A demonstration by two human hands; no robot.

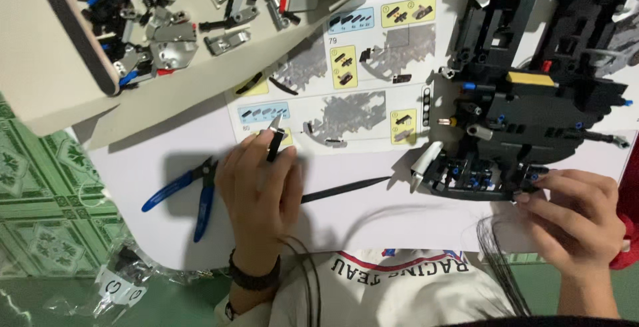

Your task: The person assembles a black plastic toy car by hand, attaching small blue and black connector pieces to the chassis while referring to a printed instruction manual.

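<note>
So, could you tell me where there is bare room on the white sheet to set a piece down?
Bare patches: between the left hand and right hand, below the model; also left of the blue pliers. The parts tray and instruction booklet are crowded.

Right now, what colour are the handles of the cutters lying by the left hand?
Blue handles on the cutters, beside the left hand; clearest in the head view.

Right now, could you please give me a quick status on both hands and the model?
Left hand pinching a small black piece. Right hand steadying the black brick model at its near edge. Blue-handled cutters beside left hand.
</note>
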